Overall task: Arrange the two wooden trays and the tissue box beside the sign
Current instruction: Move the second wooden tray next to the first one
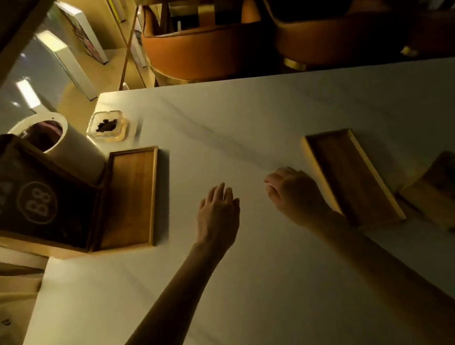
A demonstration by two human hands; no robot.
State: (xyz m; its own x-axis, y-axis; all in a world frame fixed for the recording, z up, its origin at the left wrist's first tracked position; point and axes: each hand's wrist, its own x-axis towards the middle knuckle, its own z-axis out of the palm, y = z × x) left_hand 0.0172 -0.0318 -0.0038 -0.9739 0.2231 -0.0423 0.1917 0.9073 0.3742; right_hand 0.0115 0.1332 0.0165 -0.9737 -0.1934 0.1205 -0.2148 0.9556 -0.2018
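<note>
Item 1, sign (pixel 33 203): dark tilted panel in a light wooden base, marked with a circled "88", at the tabletop's (pixel 243 115) left edge.

Item 2, left wooden tray (pixel 129 198): shallow, rectangular, empty, touching the sign's right side; seemingly placed.

Item 3, right wooden tray (pixel 353 177): same form, empty, slightly skewed, well apart from the sign.

Item 4, tissue box (pixel 450 189): wooden, dark slot on top, blurred, at the far right.

Item 5, left hand (pixel 219 212): grip spread, empty, hovering near the left tray.

Item 6, right hand (pixel 295 193): grip loosely curled, empty, just beside the right tray's near rim.

Risks, as judged: sliding the right tray leftward could strike the placed tray and shove the sign askew; a careless sweep could catch the glass ashtray (pixel 108 126) or white bin (pixel 59 141).
</note>
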